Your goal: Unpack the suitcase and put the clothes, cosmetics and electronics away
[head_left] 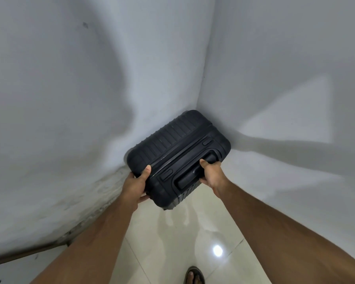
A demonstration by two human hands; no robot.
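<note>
A black ribbed hard-shell suitcase [172, 144] stands upright and closed in the corner of the room; I look down on its top. My right hand [211, 174] grips the top carry handle [195, 171], fingers curled under it. My left hand [136, 184] holds the suitcase's near left corner, thumb on top and fingers round the side. The contents are hidden inside.
Two white walls [70, 99] meet behind the suitcase. The floor [172, 242] is glossy cream tile with a bright light reflection. A sandalled foot [194, 275] shows at the bottom edge. A dark skirting strip [25, 254] runs along the left wall.
</note>
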